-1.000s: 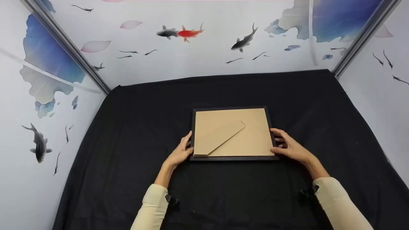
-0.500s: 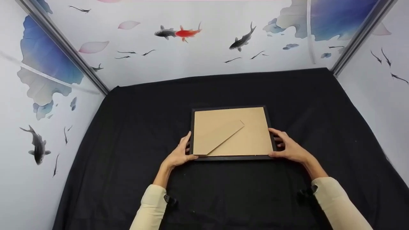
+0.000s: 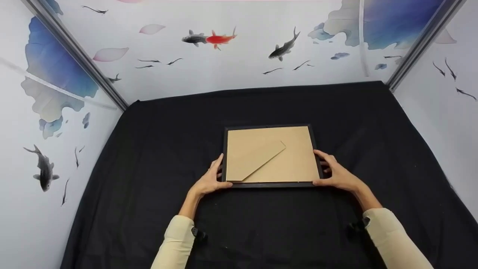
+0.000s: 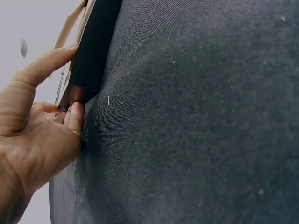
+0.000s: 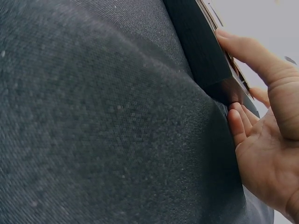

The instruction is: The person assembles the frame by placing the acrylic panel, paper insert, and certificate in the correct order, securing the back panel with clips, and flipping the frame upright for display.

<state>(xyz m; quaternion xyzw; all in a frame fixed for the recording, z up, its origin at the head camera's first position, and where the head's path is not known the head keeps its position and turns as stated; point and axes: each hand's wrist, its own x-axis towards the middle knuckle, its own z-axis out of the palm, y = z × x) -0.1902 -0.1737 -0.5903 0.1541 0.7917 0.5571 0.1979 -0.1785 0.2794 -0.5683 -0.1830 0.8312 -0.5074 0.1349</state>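
A black picture frame (image 3: 269, 185) lies face down in the head view, its tan backing board (image 3: 295, 160) upward. A folded easel stand (image 3: 252, 162) slants across that board. At the near left corner my left hand (image 3: 208, 181) grips the frame, thumb on the near edge and fingers along the left side. My right hand (image 3: 341, 177) holds the near right corner likewise. In the left wrist view, fingertips of the left hand (image 4: 42, 121) touch the frame's side (image 4: 96, 46). The right wrist view has the right hand (image 5: 266, 121) against the frame's end (image 5: 226, 88).
Black cloth (image 3: 269, 231) covers the table under the frame. White panels (image 3: 239, 67) printed with fish and leaves stand at the back and both sides, joined by grey metal posts (image 3: 86, 63). Dark devices sit at both wrists.
Both thumbs have shifted from the sides of the backing onto the frame's near edge. The frame itself stays almost where it was.
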